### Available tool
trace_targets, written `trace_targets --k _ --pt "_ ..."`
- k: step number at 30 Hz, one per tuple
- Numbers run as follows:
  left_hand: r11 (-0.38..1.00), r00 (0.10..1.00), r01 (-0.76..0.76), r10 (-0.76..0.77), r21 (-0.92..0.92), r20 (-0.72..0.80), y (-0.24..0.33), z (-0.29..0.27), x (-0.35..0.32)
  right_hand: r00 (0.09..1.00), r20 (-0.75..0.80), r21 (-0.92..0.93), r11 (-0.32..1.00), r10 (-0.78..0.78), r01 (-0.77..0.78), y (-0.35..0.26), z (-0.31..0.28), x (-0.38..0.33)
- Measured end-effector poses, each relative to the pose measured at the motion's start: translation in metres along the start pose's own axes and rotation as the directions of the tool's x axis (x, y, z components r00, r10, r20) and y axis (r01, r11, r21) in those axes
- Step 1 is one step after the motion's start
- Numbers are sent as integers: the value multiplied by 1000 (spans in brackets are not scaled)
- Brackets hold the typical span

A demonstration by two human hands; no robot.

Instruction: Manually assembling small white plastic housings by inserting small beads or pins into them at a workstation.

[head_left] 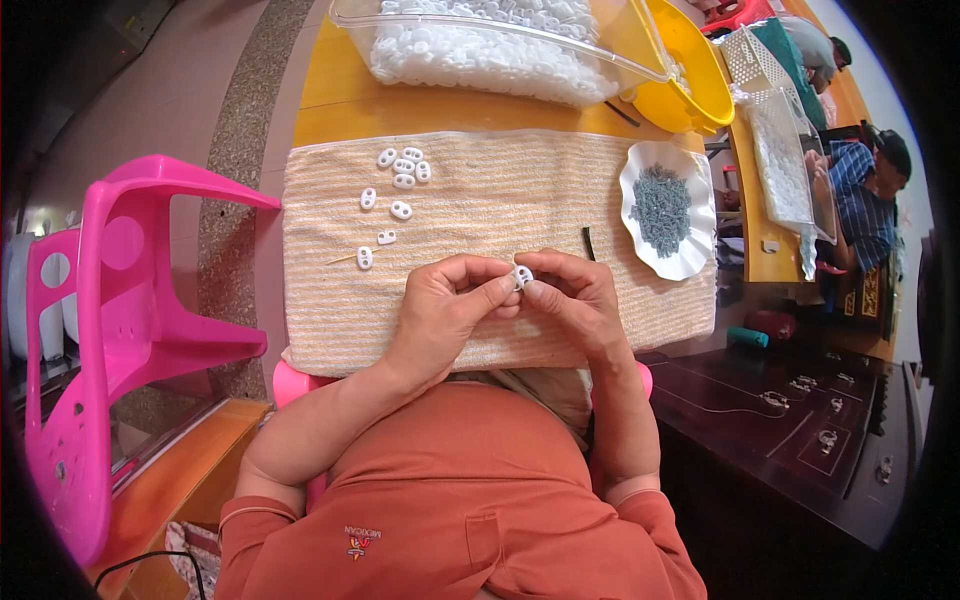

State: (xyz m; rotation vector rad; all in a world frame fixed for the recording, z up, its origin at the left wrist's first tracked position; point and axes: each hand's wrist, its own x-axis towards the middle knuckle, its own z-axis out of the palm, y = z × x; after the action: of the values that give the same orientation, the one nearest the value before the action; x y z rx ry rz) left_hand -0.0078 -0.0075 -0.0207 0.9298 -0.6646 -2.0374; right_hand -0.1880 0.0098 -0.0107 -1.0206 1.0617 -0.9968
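Between my fingertips is a small white oval plastic piece with two holes (523, 275). My left hand (445, 310) pinches its left side with thumb and forefinger, and my right hand (582, 305) closes on its right side. Both hands are held over a striped beige towel (330, 310). To their left lie several similar white pieces (401, 210) and a smaller white part (387, 237). A thin pale stick (343, 260) reaches the nearest piece. Right of my hands, a black strip (588, 243) rests near a scalloped white dish (632, 195) of tiny grey parts (662, 212).
A clear bin (480, 20) heaped with white parts stands at the table's far side, beside a yellow basin (690, 110). A pink plastic chair (95, 350) is at left. On the right, another person (855, 190) sits by a second table, near a dark cabinet (800, 420).
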Motion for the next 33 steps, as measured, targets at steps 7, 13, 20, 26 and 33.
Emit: trace_targets --k 7,13,20,26,33 --pt "999 1000 19 -18 -40 11 -2 -1 1 1000 1 3 1000 -6 6 2 -2 -1" --pt "994 998 41 -36 -98 45 -3 -2 1 1000 2 65 998 -15 15 0 -1 -3" --pt "976 990 91 -68 -196 122 -4 -3 2 999 -16 133 991 -31 33 0 2 -6" --pt "975 978 115 -78 -191 191 -1 -3 3 993 21 152 982 -119 115 1 2 -5" --pt "972 963 108 -51 -209 264 1 -4 3 980 33 174 967 -195 186 8 2 -4"
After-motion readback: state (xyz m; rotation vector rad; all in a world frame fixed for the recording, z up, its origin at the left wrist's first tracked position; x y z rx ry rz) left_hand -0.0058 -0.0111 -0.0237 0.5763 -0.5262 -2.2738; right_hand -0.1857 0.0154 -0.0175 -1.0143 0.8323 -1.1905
